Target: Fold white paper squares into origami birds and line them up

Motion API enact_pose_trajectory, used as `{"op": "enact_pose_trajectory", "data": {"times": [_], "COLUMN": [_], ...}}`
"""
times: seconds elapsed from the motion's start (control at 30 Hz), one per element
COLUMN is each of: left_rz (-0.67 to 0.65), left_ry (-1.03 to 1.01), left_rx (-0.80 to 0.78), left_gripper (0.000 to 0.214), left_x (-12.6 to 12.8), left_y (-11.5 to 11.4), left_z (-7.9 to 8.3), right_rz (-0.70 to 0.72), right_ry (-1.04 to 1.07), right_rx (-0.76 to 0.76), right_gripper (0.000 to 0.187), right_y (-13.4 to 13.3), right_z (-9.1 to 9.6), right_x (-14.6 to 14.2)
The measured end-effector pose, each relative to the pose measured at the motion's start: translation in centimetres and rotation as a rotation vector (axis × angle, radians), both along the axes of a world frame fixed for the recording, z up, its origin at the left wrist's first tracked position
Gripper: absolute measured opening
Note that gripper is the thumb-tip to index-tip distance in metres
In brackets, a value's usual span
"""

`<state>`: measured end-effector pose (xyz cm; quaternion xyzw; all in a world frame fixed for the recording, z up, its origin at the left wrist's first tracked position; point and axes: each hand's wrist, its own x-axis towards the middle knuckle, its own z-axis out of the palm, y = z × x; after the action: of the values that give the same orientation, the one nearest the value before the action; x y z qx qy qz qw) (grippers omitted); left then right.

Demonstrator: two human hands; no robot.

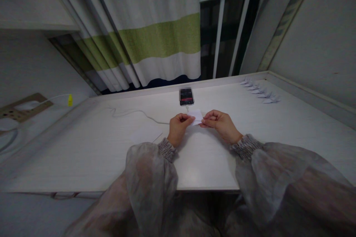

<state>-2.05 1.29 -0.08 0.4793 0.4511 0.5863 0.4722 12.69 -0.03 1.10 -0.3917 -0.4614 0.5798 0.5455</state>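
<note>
- A small white paper (196, 116) sits between both hands, its long side running left to right.
- Left hand (178, 126) pinches its left edge.
- Right hand (219, 124) pinches its right edge.

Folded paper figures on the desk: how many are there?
6 folded paper figures, in one diagonal row at the far right corner of the desk; small and overlapping, so some may be hidden. The left hand and right hand pinch a separate white paper.

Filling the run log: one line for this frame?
left hand: pinches white paper; right hand: pinches white paper; behind: phone; far right: folded paper figures
</note>
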Motion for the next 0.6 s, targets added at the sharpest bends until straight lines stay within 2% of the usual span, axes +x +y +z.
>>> {"op": "enact_pose_trajectory", "data": {"times": [0.17, 0.37, 0.47, 0.6], "left_rz": [-0.015, -0.098, -0.152, -0.232], "left_ry": [-0.04, -0.078, 0.079, 0.507], "left_rx": [0.003, -0.045, -0.033, 0.02], "left_gripper": [0.026, 0.035, 0.028, 0.009], "left_x": [0.0, -0.1, -0.5, -1.1], "left_y": [-0.1, -0.3, -0.2, -0.3], "left_z": [0.0, -0.1, -0.4, -0.5], "right_rz": [-0.002, -0.001, 0.019, 0.064], "right_ry": [0.004, -0.044, -0.08, -0.163], "right_rx": [-0.034, -0.108, -0.163, -0.225], "right_gripper": [0.031, 0.023, 0.019, 0.017], "right_y": [0.0, 0.0, 0.1, 0.3], "right_z": [0.3, 0.4, 0.1, -0.3], "right_x": [0.1, 0.3, 0.2, 0.2]}}
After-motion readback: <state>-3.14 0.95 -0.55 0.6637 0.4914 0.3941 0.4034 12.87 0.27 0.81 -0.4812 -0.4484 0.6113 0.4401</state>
